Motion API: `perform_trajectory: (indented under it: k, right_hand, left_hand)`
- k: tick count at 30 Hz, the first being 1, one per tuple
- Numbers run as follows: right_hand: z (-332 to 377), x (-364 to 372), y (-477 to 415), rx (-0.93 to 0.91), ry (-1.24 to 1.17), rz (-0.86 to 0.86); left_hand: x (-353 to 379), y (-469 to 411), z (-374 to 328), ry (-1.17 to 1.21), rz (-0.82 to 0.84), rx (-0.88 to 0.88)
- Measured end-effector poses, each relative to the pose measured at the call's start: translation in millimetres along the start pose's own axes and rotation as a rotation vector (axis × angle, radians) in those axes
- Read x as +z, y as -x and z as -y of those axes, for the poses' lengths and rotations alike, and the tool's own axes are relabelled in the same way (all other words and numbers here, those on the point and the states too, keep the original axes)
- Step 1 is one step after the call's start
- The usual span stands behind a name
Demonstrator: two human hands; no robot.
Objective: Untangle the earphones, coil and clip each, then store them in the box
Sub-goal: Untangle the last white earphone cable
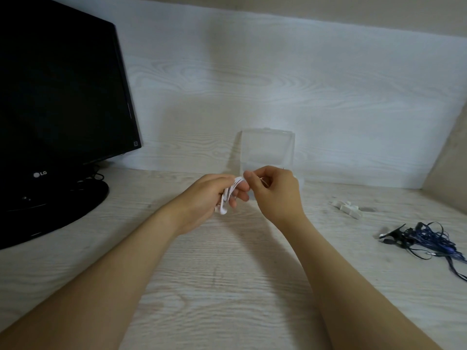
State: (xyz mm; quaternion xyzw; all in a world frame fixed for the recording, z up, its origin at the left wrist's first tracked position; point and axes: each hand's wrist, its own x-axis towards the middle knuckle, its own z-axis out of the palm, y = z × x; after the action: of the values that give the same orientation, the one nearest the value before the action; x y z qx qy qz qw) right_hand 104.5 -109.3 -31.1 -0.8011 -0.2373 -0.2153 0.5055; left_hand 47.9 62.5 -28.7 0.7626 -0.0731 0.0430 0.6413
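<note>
White earphones (228,195) are wound in a coil around the fingers of my left hand (213,195), which grips them above the middle of the desk. My right hand (274,188) pinches the upper end of the coil with thumb and forefinger, its other fingers curled. Directly behind my hands stands the clear plastic box (267,150) with its lid raised against the back wall. Dark blue earphones (427,242) lie in a tangled heap at the right edge of the desk. Small white clips (347,208) lie on the desk between the box and the blue heap.
A black monitor (60,97) on a round stand (58,205) fills the left side, with cables behind it. The light wood desk (227,286) meets a white wall at the back and a side panel (447,157) at the right.
</note>
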Motion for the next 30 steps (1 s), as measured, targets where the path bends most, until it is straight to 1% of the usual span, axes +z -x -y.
perform_trajectory:
  k: [4,8,10,12,15,18,20,22,25,30]
  right_hand:
    - [-9.1,2.6,-2.5,0.027,0.065,0.054]
    - [-12.2,9.9,1.2,0.032,0.181,0.203]
    - [-13.0,14.0,4.6,-0.01,0.208,0.292]
    - [-14.3,18.2,7.9,-0.074,0.253,0.38]
    - [-13.9,23.0,11.4,-0.199,0.273,0.448]
    - [-15.4,24.6,10.4,-0.267,0.283,0.439]
    - [-17.0,24.1,9.6,-0.316,0.346,0.403]
    - [-15.2,21.0,8.2,-0.346,0.377,0.318]
    - [-6.5,13.9,7.0,-0.38,0.325,0.198]
    - [3.2,8.5,7.0,-0.253,0.17,0.086]
  left_hand:
    - [-1.8,-1.1,-3.2,0.196,0.001,0.025]
    - [-0.8,-2.2,-5.0,0.329,-0.001,-0.008]
    - [-1.0,-3.7,-3.3,0.358,-0.014,-0.018]
    - [-1.8,-5.7,-2.3,0.372,-0.061,-0.004]
    - [-0.7,-6.8,-2.3,0.306,-0.151,0.007]
    - [-0.7,-8.0,1.0,0.098,-0.209,0.019]
    - [0.0,-5.5,3.0,-0.083,-0.181,0.064]
    - [3.6,-4.2,4.8,-0.187,-0.15,0.09]
    - [8.9,-2.4,6.3,-0.239,-0.113,0.055]
    - [5.6,-0.4,3.6,-0.142,-0.037,-0.002]
